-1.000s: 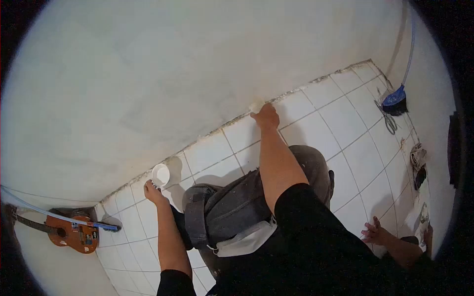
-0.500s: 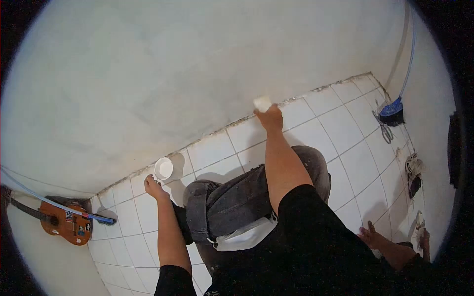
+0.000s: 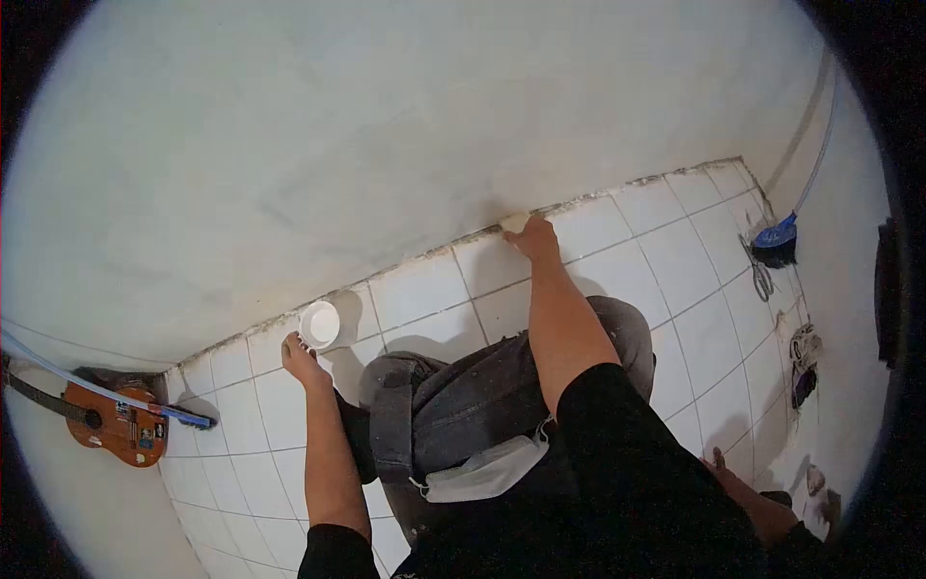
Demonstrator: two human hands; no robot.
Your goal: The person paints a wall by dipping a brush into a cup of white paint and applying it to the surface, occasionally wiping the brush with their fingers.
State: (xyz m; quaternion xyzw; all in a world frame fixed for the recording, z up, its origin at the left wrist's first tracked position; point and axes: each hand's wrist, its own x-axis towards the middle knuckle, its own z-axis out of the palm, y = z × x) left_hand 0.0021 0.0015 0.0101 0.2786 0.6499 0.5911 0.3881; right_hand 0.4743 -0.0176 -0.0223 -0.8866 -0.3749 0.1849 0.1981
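Note:
My right hand (image 3: 536, 240) is closed around a pale, sponge-like pad (image 3: 516, 222). The pad sits at the rough seam where the wall (image 3: 405, 125) meets the white floor tiles (image 3: 415, 294); my fingers partly cover it. To the left, a small white cup (image 3: 319, 325) is near the foot of the wall with its mouth facing up. Curled fingers of my left hand (image 3: 303, 361) grip the cup's near side. A white face mask (image 3: 487, 471) lies across my lap, over dark trousers (image 3: 463, 396).
A guitar (image 3: 116, 425) with stickers leans at the left, beside a blue-handled brush (image 3: 193, 418). At the right are a blue broom (image 3: 776, 236), scissors (image 3: 760, 270) and a crumpled cloth (image 3: 803, 347). Another person's hand (image 3: 728, 473) rests at the lower right.
My right hand has brought the pad down from the lower wall to the seam at the floor. My left hand stays at the cup. The view has shifted slightly.

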